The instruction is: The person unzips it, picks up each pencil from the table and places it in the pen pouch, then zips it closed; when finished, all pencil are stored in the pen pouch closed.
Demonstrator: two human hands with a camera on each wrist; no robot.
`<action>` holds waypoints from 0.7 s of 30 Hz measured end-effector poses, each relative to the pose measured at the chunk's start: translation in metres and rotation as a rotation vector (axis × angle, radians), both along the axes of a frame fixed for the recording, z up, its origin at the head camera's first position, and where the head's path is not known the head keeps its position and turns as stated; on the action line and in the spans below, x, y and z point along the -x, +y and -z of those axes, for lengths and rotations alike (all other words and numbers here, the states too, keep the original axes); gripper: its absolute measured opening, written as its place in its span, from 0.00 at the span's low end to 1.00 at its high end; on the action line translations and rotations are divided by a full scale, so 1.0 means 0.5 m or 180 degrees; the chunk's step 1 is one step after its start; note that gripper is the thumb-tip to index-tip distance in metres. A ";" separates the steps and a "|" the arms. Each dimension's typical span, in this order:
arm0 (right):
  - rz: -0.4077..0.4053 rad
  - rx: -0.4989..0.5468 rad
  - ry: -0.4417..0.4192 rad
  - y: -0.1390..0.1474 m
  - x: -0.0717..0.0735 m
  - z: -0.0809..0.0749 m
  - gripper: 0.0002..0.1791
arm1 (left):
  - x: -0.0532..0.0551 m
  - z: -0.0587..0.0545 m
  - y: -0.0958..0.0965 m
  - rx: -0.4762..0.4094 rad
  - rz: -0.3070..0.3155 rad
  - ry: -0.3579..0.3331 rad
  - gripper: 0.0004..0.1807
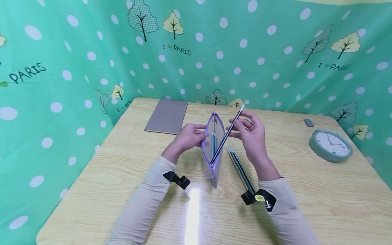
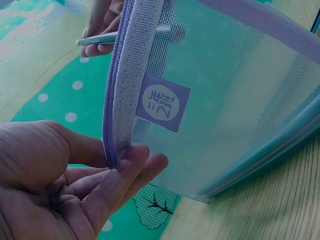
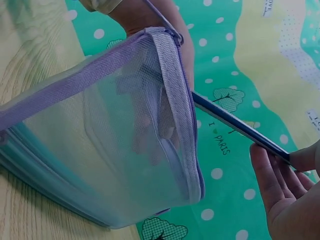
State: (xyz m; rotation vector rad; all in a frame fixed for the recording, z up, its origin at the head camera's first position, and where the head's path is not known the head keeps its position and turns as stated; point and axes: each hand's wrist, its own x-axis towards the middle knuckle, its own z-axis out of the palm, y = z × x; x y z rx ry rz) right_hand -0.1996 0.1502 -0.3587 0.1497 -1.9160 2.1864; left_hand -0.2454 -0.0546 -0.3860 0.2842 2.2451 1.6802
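The thumb and fingers of the right hand (image 1: 252, 136) pinched a dark pencil (image 1: 221, 145) near its upper, silvery end, the thumb on one side and the fingertips on the other, with the fingers nearly straight rather than curled into the palm. The left hand (image 1: 190, 137) pinched the zipped edge of a translucent mesh pouch (image 1: 216, 175) between its thumb and the forefinger, the middle fingertip lying close beside; how firmly it pressed could not be told. The dark pencil slanted down from the right hand into the pouch's mouth, its lower part within the purple rim at the end nearer the person. The mouth gaped wide, and the pouch was held upright, with a square purple label (image 2: 163, 102) on its side. Inside it were green pencils (image 1: 214, 144), their lengths blurred by the mesh, so that their number could not be told. Just to the right of the pouch, loose pencils (image 1: 240, 166) lay together on the wooden table (image 1: 122, 180), reaching back toward the right wrist. Farther out, a grey-brown notebook (image 1: 166, 116) lay flat beyond the left hand, and a round green clock (image 1: 330, 145) lay well to the right, face up, with a small grey object (image 1: 308, 123) behind it. A green dotted curtain (image 1: 239, 44) hung behind the table.
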 end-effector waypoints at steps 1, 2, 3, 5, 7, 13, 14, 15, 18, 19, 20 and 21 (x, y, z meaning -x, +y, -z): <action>0.0007 -0.0010 -0.0006 0.000 0.000 0.001 0.14 | 0.000 -0.001 0.001 -0.0002 0.0005 0.0000 0.25; 0.0010 -0.0027 -0.0015 0.000 0.000 0.002 0.14 | 0.000 -0.001 0.001 0.0003 0.0011 0.0005 0.25; 0.0009 -0.0046 -0.0019 -0.001 0.001 0.004 0.15 | -0.001 -0.002 0.002 0.0004 0.0010 0.0001 0.25; -0.0008 -0.0106 -0.0010 -0.004 0.001 0.006 0.16 | -0.001 -0.002 0.002 0.0002 0.0008 0.0000 0.25; -0.0031 -0.0182 0.0014 -0.008 0.001 0.009 0.17 | -0.001 -0.002 0.002 -0.0014 0.0008 -0.0003 0.25; -0.0145 -0.0370 0.0029 -0.021 0.000 0.015 0.19 | 0.000 -0.001 0.000 -0.0047 0.0028 -0.0020 0.25; -0.0162 -0.0407 0.0021 -0.022 0.000 0.015 0.19 | -0.001 -0.002 0.000 -0.0049 0.0028 -0.0027 0.25; -0.0171 -0.0456 0.0014 -0.023 -0.001 0.016 0.19 | 0.000 -0.002 -0.001 -0.0054 0.0031 -0.0033 0.25; -0.0180 -0.0583 0.0019 -0.025 -0.001 0.018 0.19 | 0.000 -0.002 -0.001 -0.0069 0.0039 -0.0049 0.25; -0.0181 -0.0602 0.0023 -0.026 -0.001 0.018 0.19 | 0.000 -0.002 -0.001 -0.0072 0.0042 -0.0053 0.25; -0.0174 -0.0617 0.0030 -0.026 -0.001 0.019 0.19 | 0.000 -0.002 -0.001 -0.0076 0.0047 -0.0057 0.25; -0.0169 -0.0632 0.0034 -0.027 0.000 0.019 0.19 | 0.000 -0.002 -0.001 -0.0076 0.0050 -0.0056 0.25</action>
